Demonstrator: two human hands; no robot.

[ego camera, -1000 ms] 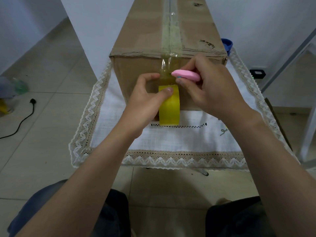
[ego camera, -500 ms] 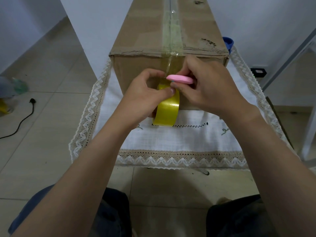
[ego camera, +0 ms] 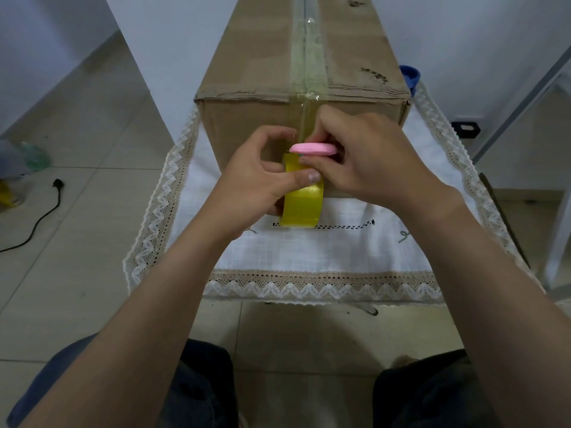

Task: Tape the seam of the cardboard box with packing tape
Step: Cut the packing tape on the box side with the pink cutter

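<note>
A long cardboard box (ego camera: 256, 57) stands on a white cloth, its top seam covered by a strip of clear tape (ego camera: 307, 57) that bends over the near edge and runs down the front face. My left hand (ego camera: 262, 177) grips a yellowish roll of packing tape (ego camera: 304, 205) held against the front face, thumb on the roll. My right hand (ego camera: 370, 156) holds a small pink cutter (ego camera: 312, 149) flat across the tape just above the roll. The cutter's blade is hidden.
A white lace-edged cloth (ego camera: 309, 257) covers the small table. A blue object (ego camera: 411, 75) sits behind the box on the right. A black cord and plug (ego camera: 57, 183) lie on the tiled floor at left. A white frame (ego camera: 525, 97) stands at right.
My two hands have drawn closer together. The pink cutter moved left and down onto the tape strip just above the roll, and the roll tilted slightly.
</note>
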